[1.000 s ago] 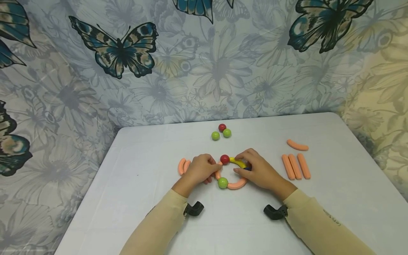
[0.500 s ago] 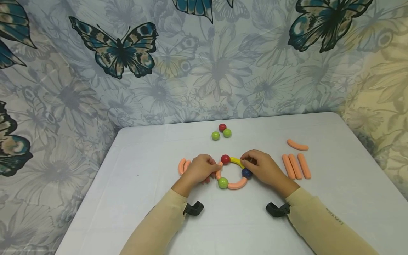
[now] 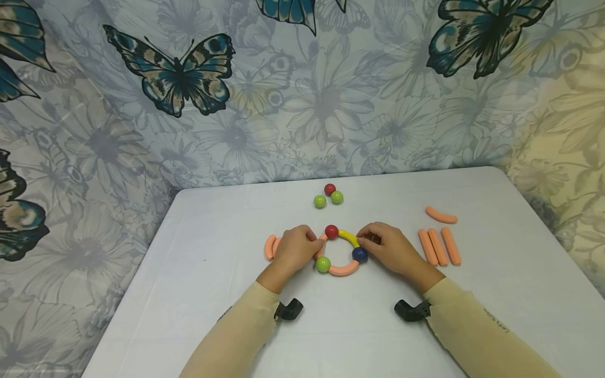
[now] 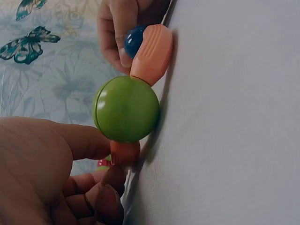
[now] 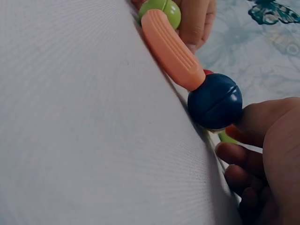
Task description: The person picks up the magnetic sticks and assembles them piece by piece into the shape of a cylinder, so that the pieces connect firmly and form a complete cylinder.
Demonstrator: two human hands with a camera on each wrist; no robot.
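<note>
On the white table a ring of toy pieces joins a red ball (image 3: 331, 231), a yellow curved rod (image 3: 348, 237), a dark blue ball (image 3: 360, 255), an orange curved rod (image 3: 344, 270), a green ball (image 3: 323, 264) and a second orange curved rod (image 4: 125, 153). My left hand (image 3: 296, 248) pinches that second rod at the ring's left side, hiding part of it. At the opposite side, my right hand (image 3: 387, 248) has its fingertips right beside the yellow rod's lower end and the blue ball. A gap shows between its thumb and fingers in the right wrist view.
Behind the ring lie a loose red ball (image 3: 330, 189) and two green balls (image 3: 320, 201). Several straight orange rods (image 3: 438, 247) and one curved orange rod (image 3: 441, 214) lie at the right. Short curved orange rods (image 3: 270, 247) sit left of my left hand.
My right hand moved back from the ring, uncovering the blue ball. The ring then shifted slightly left and away with my left hand, while my right hand stayed in place.
</note>
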